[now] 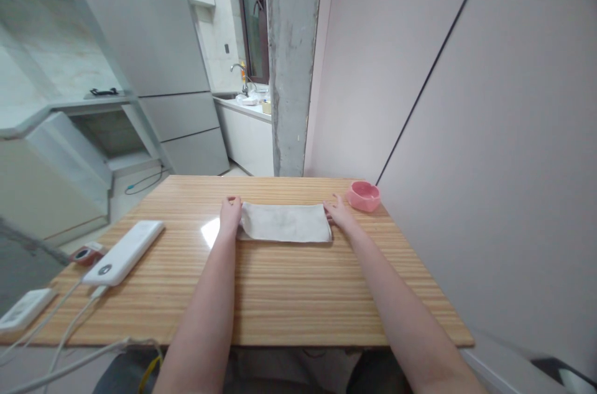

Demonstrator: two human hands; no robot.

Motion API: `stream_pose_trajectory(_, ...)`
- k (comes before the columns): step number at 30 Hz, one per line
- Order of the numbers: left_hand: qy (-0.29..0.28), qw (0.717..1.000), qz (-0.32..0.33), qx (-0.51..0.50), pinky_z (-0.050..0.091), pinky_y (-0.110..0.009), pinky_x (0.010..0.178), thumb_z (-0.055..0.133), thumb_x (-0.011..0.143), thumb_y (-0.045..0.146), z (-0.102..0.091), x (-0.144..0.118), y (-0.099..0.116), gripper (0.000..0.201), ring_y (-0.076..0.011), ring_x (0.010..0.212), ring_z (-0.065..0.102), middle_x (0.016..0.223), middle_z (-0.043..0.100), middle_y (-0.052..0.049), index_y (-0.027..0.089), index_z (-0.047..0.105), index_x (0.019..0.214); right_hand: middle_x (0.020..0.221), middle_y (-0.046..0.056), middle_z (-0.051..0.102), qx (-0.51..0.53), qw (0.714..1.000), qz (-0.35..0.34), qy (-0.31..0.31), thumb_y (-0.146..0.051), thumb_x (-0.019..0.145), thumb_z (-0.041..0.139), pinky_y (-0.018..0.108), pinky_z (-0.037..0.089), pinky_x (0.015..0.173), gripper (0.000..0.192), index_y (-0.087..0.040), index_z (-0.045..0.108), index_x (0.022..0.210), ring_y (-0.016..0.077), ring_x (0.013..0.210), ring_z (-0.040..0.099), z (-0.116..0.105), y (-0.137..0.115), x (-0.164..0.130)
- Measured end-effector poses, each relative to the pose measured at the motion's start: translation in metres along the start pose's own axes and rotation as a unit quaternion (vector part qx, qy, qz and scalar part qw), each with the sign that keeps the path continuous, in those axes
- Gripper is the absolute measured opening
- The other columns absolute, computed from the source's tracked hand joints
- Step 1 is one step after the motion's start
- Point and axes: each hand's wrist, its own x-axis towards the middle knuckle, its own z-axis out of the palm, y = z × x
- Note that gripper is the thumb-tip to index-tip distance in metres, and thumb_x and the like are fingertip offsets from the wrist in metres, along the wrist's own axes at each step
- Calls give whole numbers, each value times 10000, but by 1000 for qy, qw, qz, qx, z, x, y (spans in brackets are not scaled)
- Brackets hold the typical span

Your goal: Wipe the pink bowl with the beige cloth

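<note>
1. Your left hand [230, 212] rests on the left end of the folded cloth [283, 222]; fingers look flat w/ tips at the edge. Can't tell whether it's pinching a layer or just pressing down.
2. Your right hand [339, 212] is at the cloth's right end, fingers spread & touching the edge. Same there: the grip isn't clear, and nothing is lifted off the surface.
3. Cloth sits mid-table, toward the far edge of the wooden table [280, 294], lying flat betw. both hands.
4. Handling, as a judgement: it's soft, light, limp. It'll sag & unfold if you lift from one point only. Not fragile and not slippery, though the table top looks glossy, so the cloth may slide when pushed.
5. Best hold: the corners or short ends, one per hand, pinching all layers together so the fold stays.
6. Looks: off-white/greyish, plain, no print visible. A long narrow rectangle, folded, w/ a rounded fold line along the near-left side; the surface is mostly smooth.
7. Nearby: a pink bowl [363, 195] just beyond your right hand, apart from the cloth. A white power bank [125, 252] w/ cables lies well off to the left.
</note>
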Motion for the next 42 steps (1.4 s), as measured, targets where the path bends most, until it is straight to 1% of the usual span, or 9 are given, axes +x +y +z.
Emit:
stream_pose_trajectory(5,-39,993,5,113,475,-363,853,461,877,383,4,-4,-2,394,-304,1069,638,1089,685,-188,126,563,1158,789,-1,656,-71,996,-42,19,-153,695,684,226,455,583,613,-165,492,1277,147,670,618,3,13,2)
stream_pose_trajectory(9,-96,976,7,196,480,-351,783,473,827,373,1,-7,-2,360,-316,1042,652,1102,687,-205,135,607,1061,730,-24,641,-144,987,-60,41,-114,726,638,237,439,630,456,-155,536,1168,148,684,615,4,14,2)
stream_pose_trajectory(12,-88,974,12,207,481,-346,779,450,833,359,-2,-8,0,370,-311,1044,651,1106,691,-197,133,607,1081,778,16,658,-207,970,-72,102,-185,757,654,250,427,663,251,-153,587,997,164,744,617,6,14,3)
stream_pose_trajectory(14,-87,975,12,205,484,-352,778,435,840,368,-3,-9,3,391,-316,1032,653,1096,695,-198,122,616,1084,796,37,666,-251,961,-70,90,-224,758,670,257,419,676,122,-162,605,840,176,775,616,6,14,3)
stream_pose_trajectory(20,-136,966,36,216,490,-378,796,379,869,382,-5,-12,6,418,-329,999,665,1043,710,-217,133,712,907,872,65,681,-288,952,-57,91,-294,756,694,261,399,655,249,-154,616,946,191,792,615,6,17,1)
stream_pose_trajectory(24,-123,969,41,210,491,-375,804,369,879,348,-6,-13,6,413,-324,996,665,1036,714,-208,135,721,917,836,44,670,-308,944,-101,68,-206,782,641,253,386,675,38,-177,618,780,171,792,591,8,15,2)
stream_pose_trajectory(26,-106,972,45,205,491,-364,803,373,884,343,-7,-13,6,402,-315,991,665,1024,720,-192,145,718,936,833,37,662,-305,940,-136,73,-151,795,599,250,386,699,50,-182,611,758,162,800,580,10,14,2)
stream_pose_trajectory(38,-91,968,58,225,473,-327,867,425,868,204,0,-12,2,297,-280,1057,634,1091,684,-195,121,670,1013,945,104,702,-304,944,-78,101,-195,898,493,285,440,758,170,-173,632,993,217,897,639,12,12,3)
stream_pose_trajectory(42,22,975,78,206,461,-399,927,448,867,230,3,-23,15,477,-319,1170,565,1265,578,-229,85,484,1320,1235,180,617,-349,915,-142,147,-263,867,561,370,427,943,416,-141,546,1264,287,1137,573,16,5,-8)
